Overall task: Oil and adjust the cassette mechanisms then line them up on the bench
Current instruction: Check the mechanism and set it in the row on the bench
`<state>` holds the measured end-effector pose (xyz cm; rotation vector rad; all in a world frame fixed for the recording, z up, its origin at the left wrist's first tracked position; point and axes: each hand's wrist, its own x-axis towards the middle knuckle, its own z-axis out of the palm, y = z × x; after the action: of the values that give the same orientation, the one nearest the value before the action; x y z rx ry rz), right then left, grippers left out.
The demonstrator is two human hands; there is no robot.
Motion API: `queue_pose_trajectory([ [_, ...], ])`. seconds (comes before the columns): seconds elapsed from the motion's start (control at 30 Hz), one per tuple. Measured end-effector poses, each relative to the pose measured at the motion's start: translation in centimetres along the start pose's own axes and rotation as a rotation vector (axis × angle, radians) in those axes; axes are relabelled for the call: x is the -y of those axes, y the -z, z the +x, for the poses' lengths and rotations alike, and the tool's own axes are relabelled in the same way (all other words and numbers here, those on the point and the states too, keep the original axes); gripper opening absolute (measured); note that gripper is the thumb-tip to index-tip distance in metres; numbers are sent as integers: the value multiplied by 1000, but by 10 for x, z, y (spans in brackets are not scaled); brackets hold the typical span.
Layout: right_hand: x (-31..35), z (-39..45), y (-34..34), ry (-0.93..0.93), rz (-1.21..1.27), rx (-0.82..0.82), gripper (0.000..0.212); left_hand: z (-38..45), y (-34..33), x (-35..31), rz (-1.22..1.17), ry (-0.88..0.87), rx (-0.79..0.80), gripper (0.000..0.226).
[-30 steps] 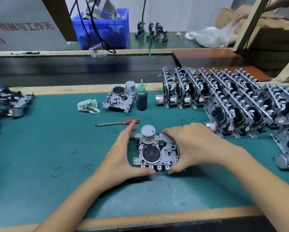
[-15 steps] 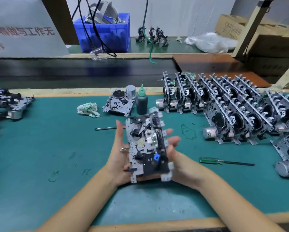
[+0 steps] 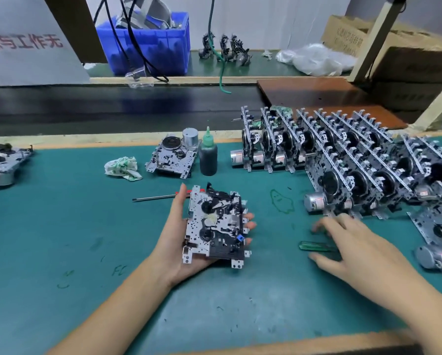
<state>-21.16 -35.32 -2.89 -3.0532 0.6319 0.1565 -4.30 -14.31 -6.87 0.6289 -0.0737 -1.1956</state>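
Left hand [image 3: 186, 242] palm up over the bench [image 3: 61, 226], cradling one cassette mechanism [image 3: 216, 224]; thumb up along its left edge, fingertips [image 3: 249, 224] curling out past its right edge. Mechanism lies circuit side up, held clear of the green mat, in front of the oil bottle [image 3: 208, 157].

Right hand [image 3: 353, 242] to the right of the held mechanism, fingers spread and relaxed, holding nothing. It is motion-blurred; it seems to hover over or just touch the green-handled screwdriver [image 3: 314, 245], but contact cannot be told. That screwdriver lies flat on the mat, handle end pointing toward the held mechanism.

Oil bottle: dark body, green nozzle, upright. Just beside it on its left, a second mechanism [image 3: 173, 157] lies flat, motor can uppermost at its back corner. Further left of the bottle, a crumpled rag [image 3: 123, 168]. In front of the bottle and to the left, a red-handled screwdriver [image 3: 155, 198] lies flat, its handle mostly hidden behind the left thumb and the held mechanism.

Right of the bottle, rows of finished mechanisms [image 3: 342, 160] stand on edge, packed close, silver motors facing forward. Far left of the bottle, at the frame edge, more mechanisms [image 3: 2, 160] lie flat.

Behind the bottle, beyond a dark conveyor strip [image 3: 86, 108], a blue bin [image 3: 153, 44] with cables, and cardboard boxes [image 3: 406, 55] back right
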Motion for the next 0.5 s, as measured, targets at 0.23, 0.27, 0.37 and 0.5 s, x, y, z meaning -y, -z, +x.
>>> queue_pose_trajectory([
  [0.23,25,29,20,291,568,-162,17,0,1,0,-21,5,-50,94],
  [0.27,33,34,29,295,805,-206,18,0,0,0,-19,5,-51,93],
  [0.37,50,48,49,331,1528,-184,23,0,-2,1,-27,-1,-59,90],
  [0.5,68,59,40,95,2006,-15,14,-1,-5,1,-20,12,-73,89],
])
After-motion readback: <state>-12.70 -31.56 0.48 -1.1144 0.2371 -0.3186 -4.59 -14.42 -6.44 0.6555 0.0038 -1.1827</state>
